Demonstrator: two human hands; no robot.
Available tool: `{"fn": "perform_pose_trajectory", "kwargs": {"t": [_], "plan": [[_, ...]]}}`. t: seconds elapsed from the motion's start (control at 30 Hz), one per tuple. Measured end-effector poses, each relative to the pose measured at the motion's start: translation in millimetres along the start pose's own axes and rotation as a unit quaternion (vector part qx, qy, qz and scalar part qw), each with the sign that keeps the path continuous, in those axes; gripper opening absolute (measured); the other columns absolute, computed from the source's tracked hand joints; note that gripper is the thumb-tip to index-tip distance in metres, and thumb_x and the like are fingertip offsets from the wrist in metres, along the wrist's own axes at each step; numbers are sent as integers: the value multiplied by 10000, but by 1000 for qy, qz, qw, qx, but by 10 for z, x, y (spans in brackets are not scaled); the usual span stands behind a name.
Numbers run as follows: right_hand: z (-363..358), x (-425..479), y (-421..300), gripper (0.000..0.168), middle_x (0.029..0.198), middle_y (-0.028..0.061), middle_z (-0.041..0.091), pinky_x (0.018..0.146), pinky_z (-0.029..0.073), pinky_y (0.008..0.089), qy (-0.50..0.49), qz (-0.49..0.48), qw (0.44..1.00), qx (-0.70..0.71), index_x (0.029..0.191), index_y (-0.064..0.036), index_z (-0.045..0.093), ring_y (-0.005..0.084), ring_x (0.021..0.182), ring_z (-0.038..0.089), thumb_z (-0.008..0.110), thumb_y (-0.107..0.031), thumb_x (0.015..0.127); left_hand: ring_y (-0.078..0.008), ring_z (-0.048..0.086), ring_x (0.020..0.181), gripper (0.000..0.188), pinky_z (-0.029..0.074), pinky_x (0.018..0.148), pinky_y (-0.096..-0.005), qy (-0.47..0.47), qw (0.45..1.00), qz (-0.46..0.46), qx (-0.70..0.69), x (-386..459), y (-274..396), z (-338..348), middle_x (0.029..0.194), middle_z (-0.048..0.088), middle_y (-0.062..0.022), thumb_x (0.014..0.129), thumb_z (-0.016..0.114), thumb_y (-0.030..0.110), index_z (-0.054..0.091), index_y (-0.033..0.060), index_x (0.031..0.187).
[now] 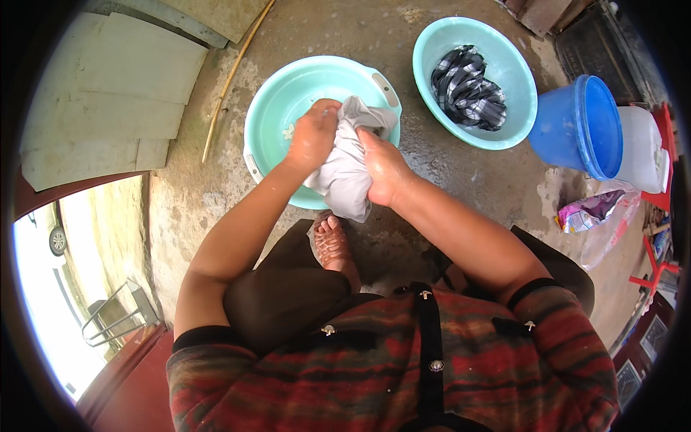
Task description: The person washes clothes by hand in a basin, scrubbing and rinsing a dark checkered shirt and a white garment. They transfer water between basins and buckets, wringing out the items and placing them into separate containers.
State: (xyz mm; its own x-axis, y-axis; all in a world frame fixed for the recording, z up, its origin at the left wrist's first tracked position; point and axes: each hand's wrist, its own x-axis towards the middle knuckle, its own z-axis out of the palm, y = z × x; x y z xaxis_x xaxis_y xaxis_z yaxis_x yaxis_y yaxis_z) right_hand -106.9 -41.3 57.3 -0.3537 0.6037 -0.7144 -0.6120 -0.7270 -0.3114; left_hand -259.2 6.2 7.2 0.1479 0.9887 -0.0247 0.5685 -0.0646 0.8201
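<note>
Between my two hands is a bunched light grey cloth [345, 167], wet-looking and creased, held over the near right part of a mint-green plastic basin [264, 113]. My left hand [316, 135] grips its left side with curled fingers. From the right, my right hand [382, 167] presses into the folds, thumb on top and the other fingers hidden by the cloth. The lower end of the cloth hangs past the basin's near rim, above my sandalled foot [332, 243]. A pale flower-shaped mark [289, 131] shows on the basin's bottom.
Another mint-green basin [424, 81] at upper right holds a black-and-white checked cloth [467, 89]. Beside it lie a tilted blue bucket [559, 127] and a white plastic jug [639, 146]. An opened plastic packet [591, 210] rests nearer me. Left of my basin, a thin cane [229, 81] lies on the concrete floor [189, 216].
</note>
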Motion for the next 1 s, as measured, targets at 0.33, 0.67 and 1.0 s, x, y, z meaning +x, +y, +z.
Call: {"fn": "perform_pose_trajectory", "kwargs": {"t": [0.33, 0.67, 1.0], "plan": [[-65, 242, -257, 527, 1209, 166, 557, 898, 498, 411, 36, -3, 999, -36, 1255, 31, 456, 266, 1059, 589, 486, -400, 953, -150, 535, 948, 413, 435, 855, -278, -1, 941, -224, -253, -71, 30, -369, 1013, 586, -71, 930, 537, 421, 591, 55, 1115], [-174, 436, -297, 492, 1166, 142, 564, 891, 491, 389, -77, 16, 995, -54, 1235, -34, 475, 232, 1071, 571, 412, -434, 955, -391, 628, 744, 272, 521, 710, -425, -129, 979, 147, -48, -104, 968, -45, 845, 644, -197, 874, 558, 162, 546, 98, 1138], [380, 259, 0, 386, 1002, 82, 622, 758, 491, 294, -8, -45, 992, -113, 1101, -8, 576, 168, 868, 599, 535, -352, 933, -229, 581, 653, 160, 460, 600, -337, 128, 980, -74, -136, 14, 70, -26, 738, 597, -147, 928, 501, 101, 575, 102, 1070]]}}
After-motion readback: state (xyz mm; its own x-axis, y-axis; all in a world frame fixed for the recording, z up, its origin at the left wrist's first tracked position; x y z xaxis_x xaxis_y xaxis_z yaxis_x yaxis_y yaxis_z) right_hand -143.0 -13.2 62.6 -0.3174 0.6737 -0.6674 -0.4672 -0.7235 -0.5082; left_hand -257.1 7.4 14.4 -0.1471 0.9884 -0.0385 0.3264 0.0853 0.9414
